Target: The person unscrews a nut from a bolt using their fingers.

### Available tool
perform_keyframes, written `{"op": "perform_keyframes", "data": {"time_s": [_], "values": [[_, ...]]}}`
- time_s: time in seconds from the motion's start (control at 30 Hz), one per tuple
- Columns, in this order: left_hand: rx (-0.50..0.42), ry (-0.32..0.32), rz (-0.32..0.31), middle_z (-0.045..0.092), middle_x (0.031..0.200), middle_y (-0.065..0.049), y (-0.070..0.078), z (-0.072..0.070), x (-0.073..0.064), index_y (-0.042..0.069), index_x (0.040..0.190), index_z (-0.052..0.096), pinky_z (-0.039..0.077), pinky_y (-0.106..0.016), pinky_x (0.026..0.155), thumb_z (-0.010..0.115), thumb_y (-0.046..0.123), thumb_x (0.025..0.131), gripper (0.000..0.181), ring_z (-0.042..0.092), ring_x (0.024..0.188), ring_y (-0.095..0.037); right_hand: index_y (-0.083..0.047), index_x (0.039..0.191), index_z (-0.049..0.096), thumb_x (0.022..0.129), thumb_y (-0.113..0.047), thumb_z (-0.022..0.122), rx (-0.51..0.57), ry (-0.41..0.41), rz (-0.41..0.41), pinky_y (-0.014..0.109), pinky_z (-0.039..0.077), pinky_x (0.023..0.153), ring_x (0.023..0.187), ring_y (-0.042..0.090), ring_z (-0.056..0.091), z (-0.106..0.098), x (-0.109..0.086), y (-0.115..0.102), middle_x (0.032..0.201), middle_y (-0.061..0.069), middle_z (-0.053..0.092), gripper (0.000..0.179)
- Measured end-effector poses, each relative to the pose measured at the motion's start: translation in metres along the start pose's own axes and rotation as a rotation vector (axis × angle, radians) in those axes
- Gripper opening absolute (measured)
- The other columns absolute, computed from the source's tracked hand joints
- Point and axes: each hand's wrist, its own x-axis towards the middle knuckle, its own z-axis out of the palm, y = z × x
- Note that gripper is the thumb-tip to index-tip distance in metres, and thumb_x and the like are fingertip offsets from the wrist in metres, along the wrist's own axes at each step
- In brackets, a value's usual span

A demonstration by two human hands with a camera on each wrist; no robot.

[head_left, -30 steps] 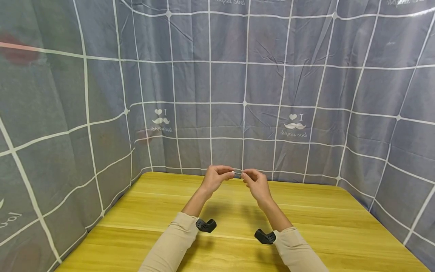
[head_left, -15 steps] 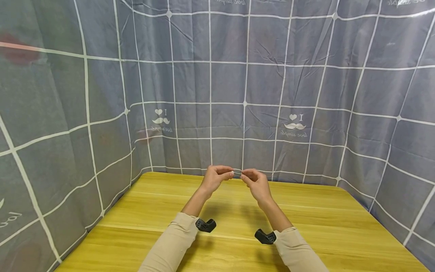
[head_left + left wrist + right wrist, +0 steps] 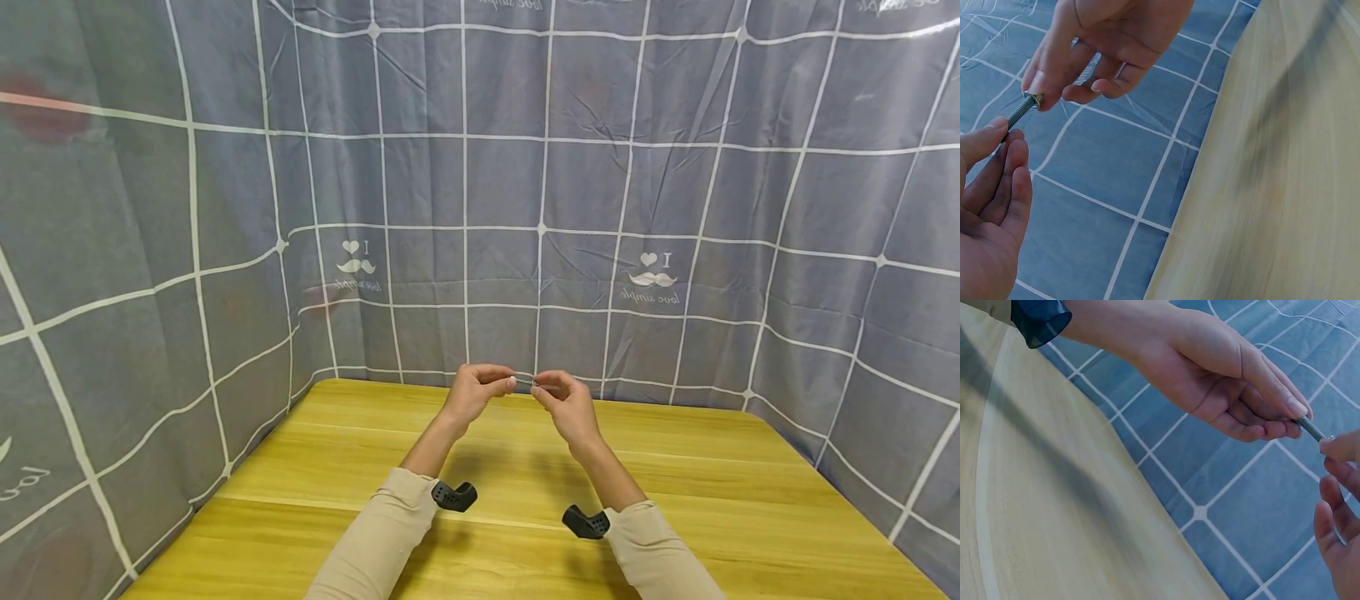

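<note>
A thin threaded bolt (image 3: 1019, 112) spans the gap between the two hands, held in the air near the table's far edge. My left hand (image 3: 470, 396) pinches one end between thumb and fingertips. At the other end sits a small yellowish metal ring-like piece (image 3: 1036, 100), perhaps a nut or washer. My right hand (image 3: 570, 408) pinches that end with its thumb and index finger; the left wrist view has the right hand (image 3: 1100, 53) at the top, its other fingers loosely bent. Fingertips partly hide both ends of the bolt (image 3: 1313, 429).
Beneath the hands is a yellow wood-grain table (image 3: 315, 450). Grey-blue curtain (image 3: 502, 183) with white grid lines surrounds its back and sides. Black wrist cameras (image 3: 455, 497) sit at both beige sleeve cuffs.
My right thumb and fingertips have shifted slightly about the bolt's end, and a bit of metal now shows between them. My left hand has hardly moved.
</note>
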Motion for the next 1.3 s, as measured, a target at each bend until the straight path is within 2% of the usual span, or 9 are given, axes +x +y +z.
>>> {"op": "perform_keyframes", "data": {"time_s": [0.23,0.37,0.53,0.73,0.83,0.93,1.07,1.17,1.3], "values": [[0.005,0.000,0.002,0.072,0.110,-0.028,0.0015,0.0002,-0.0002,-0.013,0.114,0.072,0.058,-0.041,0.088,0.070,-0.001,0.098,0.020,0.071,0.099,-0.038,0.004,0.118,0.069,0.104,-0.016,0.066,-0.013,0.009,-0.007,0.038,0.053,0.085,0.103,0.037,0.062,0.0004,0.0006,0.0012,0.109,0.019,0.069,0.025],[0.002,-0.005,-0.004,0.072,0.110,-0.028,0.0028,0.0004,-0.0002,-0.013,0.114,0.073,0.058,-0.041,0.089,0.070,-0.001,0.098,0.020,0.072,0.098,-0.035,0.003,0.120,0.069,0.102,-0.012,0.069,-0.007,0.006,-0.011,0.039,0.053,0.087,0.105,0.035,0.064,0.0000,0.0001,-0.0001,0.115,0.016,0.068,0.024],[-0.001,0.004,-0.012,0.074,0.108,-0.025,0.0043,0.0002,0.0003,-0.012,0.113,0.073,0.058,-0.041,0.088,0.071,-0.001,0.097,0.020,0.072,0.097,-0.034,-0.001,0.124,0.069,0.104,-0.020,0.068,-0.001,0.003,0.020,0.035,0.053,0.086,0.106,0.031,0.063,0.0000,0.0004,-0.0014,0.119,0.016,0.068,0.028],[-0.006,0.011,-0.018,0.074,0.106,-0.023,0.0032,0.0005,0.0005,-0.012,0.113,0.074,0.058,-0.041,0.088,0.071,-0.001,0.097,0.019,0.072,0.097,-0.034,0.004,0.118,0.070,0.103,-0.012,0.068,-0.016,-0.006,0.016,0.045,0.053,0.089,0.104,0.036,0.063,-0.0002,0.0006,-0.0005,0.110,0.016,0.070,0.023],[-0.006,0.008,-0.016,0.074,0.107,-0.024,0.0030,0.0001,0.0002,-0.013,0.113,0.073,0.058,-0.041,0.088,0.070,-0.001,0.097,0.020,0.072,0.098,-0.036,0.004,0.122,0.068,0.102,-0.008,0.068,-0.013,-0.015,0.005,0.048,0.053,0.091,0.104,0.034,0.065,0.0002,0.0008,-0.0004,0.115,0.016,0.068,0.023],[-0.004,0.006,-0.012,0.074,0.106,-0.024,0.0033,0.0002,0.0003,-0.014,0.113,0.073,0.058,-0.042,0.088,0.070,-0.001,0.098,0.020,0.071,0.098,-0.038,0.003,0.128,0.065,0.104,-0.012,0.066,0.001,-0.018,0.007,0.052,0.053,0.093,0.105,0.031,0.064,0.0003,0.0003,-0.0014,0.121,0.018,0.067,0.028],[-0.004,0.010,-0.010,0.074,0.106,-0.023,0.0039,0.0013,-0.0003,-0.013,0.112,0.073,0.059,-0.041,0.087,0.070,-0.001,0.098,0.019,0.071,0.098,-0.040,0.002,0.125,0.067,0.106,-0.019,0.063,0.017,-0.009,-0.004,0.044,0.055,0.089,0.099,0.027,0.062,-0.0003,0.0000,0.0008,0.115,0.021,0.067,0.028],[-0.011,0.010,-0.009,0.074,0.106,-0.024,0.0047,0.0016,-0.0006,-0.013,0.112,0.073,0.059,-0.042,0.087,0.070,-0.001,0.098,0.019,0.071,0.098,-0.041,0.004,0.117,0.070,0.106,-0.016,0.063,0.020,-0.006,-0.013,0.037,0.054,0.084,0.095,0.024,0.061,-0.0007,-0.0007,0.0003,0.109,0.024,0.066,0.024],[-0.012,0.004,-0.014,0.074,0.106,-0.024,0.0033,0.0011,0.0004,-0.013,0.112,0.073,0.058,-0.040,0.088,0.070,-0.002,0.098,0.019,0.071,0.099,-0.041,0.003,0.117,0.071,0.103,-0.010,0.067,0.010,0.003,-0.015,0.032,0.053,0.083,0.096,0.023,0.063,-0.0011,-0.0007,-0.0002,0.111,0.019,0.068,0.019]]}}
